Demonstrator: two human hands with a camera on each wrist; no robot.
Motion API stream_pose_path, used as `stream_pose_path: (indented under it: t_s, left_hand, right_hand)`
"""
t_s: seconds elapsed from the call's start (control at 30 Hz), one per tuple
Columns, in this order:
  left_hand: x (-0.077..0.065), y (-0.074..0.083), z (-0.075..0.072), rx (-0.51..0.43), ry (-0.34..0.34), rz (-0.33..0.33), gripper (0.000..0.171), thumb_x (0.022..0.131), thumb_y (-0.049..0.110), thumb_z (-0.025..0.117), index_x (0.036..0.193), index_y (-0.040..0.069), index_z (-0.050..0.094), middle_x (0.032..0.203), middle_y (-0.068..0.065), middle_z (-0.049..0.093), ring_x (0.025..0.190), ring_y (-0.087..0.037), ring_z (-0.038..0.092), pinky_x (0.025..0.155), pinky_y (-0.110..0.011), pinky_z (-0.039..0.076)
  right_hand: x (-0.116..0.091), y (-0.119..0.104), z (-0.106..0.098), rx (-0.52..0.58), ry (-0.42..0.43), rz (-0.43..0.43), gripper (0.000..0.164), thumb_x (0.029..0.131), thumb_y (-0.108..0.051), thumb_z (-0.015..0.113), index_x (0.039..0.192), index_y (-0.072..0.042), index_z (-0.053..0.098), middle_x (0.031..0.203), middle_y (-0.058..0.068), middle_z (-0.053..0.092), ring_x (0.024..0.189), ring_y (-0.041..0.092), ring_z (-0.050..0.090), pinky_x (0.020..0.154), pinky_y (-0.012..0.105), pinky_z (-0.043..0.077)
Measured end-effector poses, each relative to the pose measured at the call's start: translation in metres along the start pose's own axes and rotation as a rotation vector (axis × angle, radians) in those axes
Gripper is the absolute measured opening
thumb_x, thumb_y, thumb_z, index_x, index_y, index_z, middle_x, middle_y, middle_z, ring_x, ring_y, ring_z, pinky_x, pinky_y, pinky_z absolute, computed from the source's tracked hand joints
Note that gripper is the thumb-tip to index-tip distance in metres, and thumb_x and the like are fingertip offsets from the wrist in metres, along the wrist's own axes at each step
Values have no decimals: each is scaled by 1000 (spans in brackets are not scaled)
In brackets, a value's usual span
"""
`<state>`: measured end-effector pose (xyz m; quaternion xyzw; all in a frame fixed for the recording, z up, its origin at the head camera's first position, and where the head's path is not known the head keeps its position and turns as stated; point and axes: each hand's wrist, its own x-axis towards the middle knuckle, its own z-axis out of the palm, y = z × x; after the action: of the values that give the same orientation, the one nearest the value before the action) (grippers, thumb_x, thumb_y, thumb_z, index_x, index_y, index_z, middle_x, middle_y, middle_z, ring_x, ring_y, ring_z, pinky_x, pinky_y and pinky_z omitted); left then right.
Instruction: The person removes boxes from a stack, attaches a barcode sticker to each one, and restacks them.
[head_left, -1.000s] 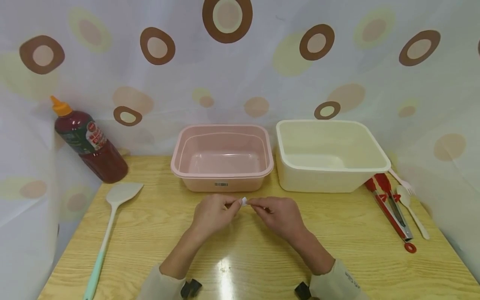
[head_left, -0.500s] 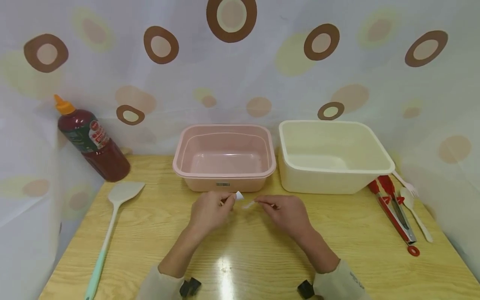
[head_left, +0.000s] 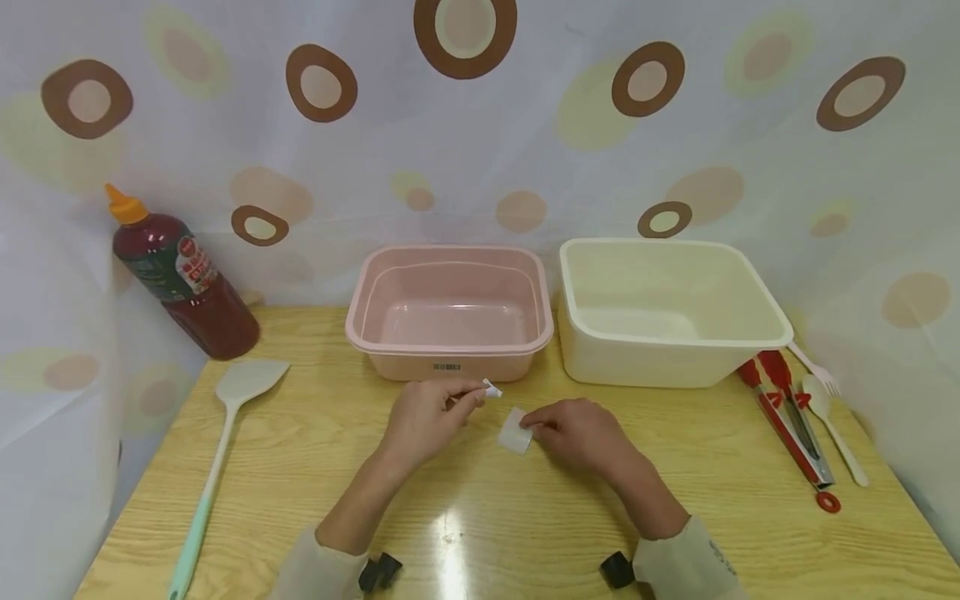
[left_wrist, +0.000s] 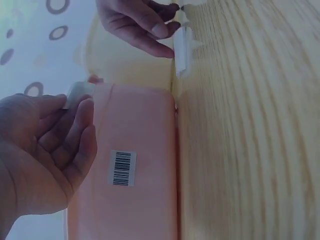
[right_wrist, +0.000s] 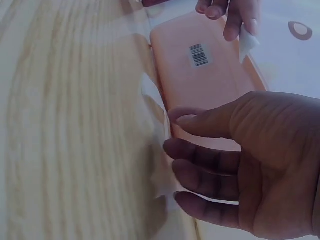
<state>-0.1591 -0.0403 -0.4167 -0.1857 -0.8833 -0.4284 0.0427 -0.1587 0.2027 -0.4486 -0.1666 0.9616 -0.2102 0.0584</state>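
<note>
My left hand (head_left: 426,421) pinches a small white folded piece (head_left: 491,389) between thumb and forefinger, in front of the pink basin (head_left: 453,363). In the left wrist view the same white piece (left_wrist: 78,91) sticks out past my fingertips. Close over the table, a thin, translucent white square (head_left: 515,432) lies nearly flat beside my right hand (head_left: 581,433). Fingertips of that hand overlap the square's right edge. Seen from the left wrist, the right hand (left_wrist: 140,25) has its fingers spread apart at the upper side of the square (left_wrist: 181,52).
A cream bin (head_left: 645,367) stands right of the basin. Red-handled tongs (head_left: 787,425), a pale spoon (head_left: 832,425) and a fork (head_left: 817,371) lie at the right edge. At left are a red sauce bottle (head_left: 191,283) and a spatula (head_left: 217,458). A patterned curtain (head_left: 480,150) hangs behind.
My hands, first together at one white piece, have drawn apart with a piece each. The right hand has lowered the translucent square, and its fingers have loosened. The left hand's piece has turned.
</note>
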Motion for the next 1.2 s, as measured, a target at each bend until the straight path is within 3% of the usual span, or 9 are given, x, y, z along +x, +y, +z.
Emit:
stream_pose_path:
  t_s: [0.03,0.1,0.27,0.47,0.57,0.77,0.9,1.07,1.2]
  left_hand:
    - [0,1,0,-2,3,7,17,97,24,69,107,17,81,91,3,79,61,2,63,52,-20,48]
    - [0,3,0,2,3,22,15,95,23,72,106,19,81,96,2,80,64,1,63,53,-19,48]
    - [0,8,3,5,-23,68,14,92,20,75,105,22,81,100,4,79,68,-3,64,60,-18,51]
    - [0,12,10,-26,-99,79,13,92,17,75,103,20,81,99,6,79,71,-3,66,64,-19,53]
    - [0,13,12,-53,-133,59,14,93,14,73,102,20,80,100,6,79,71,-4,65,62,-20,54]
    - [3,15,15,-179,-218,16,17,94,5,68,101,15,80,103,-1,78,69,-23,70,51,-22,47]
    - [9,17,20,-258,-230,-26,16,93,2,65,100,12,76,103,-5,77,72,-25,71,53,-22,49]
    - [20,23,30,-434,-182,-116,21,92,-1,66,111,2,57,100,-15,77,69,-25,71,59,-28,56]
    - [26,32,42,-473,-140,-122,24,91,-3,68,109,3,55,99,-17,76,62,-19,67,57,-29,57]
  right_hand:
    - [-1,0,-2,9,2,9,22,97,-19,65,112,-27,79,100,-1,78,63,9,48,60,28,43]
    - [-2,-1,-7,38,41,7,22,99,-20,63,114,-26,79,102,0,78,62,7,50,58,26,42]
    - [-4,-6,-17,208,169,-12,22,102,-29,62,117,-22,77,103,-1,78,77,9,68,62,25,51]
    - [-9,-13,-25,388,197,-50,26,100,-35,64,121,-23,74,96,0,76,68,10,61,58,26,51]
    - [-11,-15,-27,412,201,-86,23,96,-31,70,118,-24,74,103,-3,74,73,8,62,64,26,54]
    - [-12,-15,-27,402,235,-149,11,93,-21,74,104,-23,74,106,-3,70,85,10,64,74,28,56]
    - [-13,-9,-27,409,282,-115,4,94,-19,73,98,-20,73,100,-5,71,83,11,65,72,27,55]
    - [-17,-3,-33,490,285,-19,4,94,-19,73,98,-17,74,90,1,71,71,11,60,62,24,51]
    - [-22,6,-38,546,273,55,9,96,-22,71,100,-15,73,83,7,68,68,15,57,57,24,48]
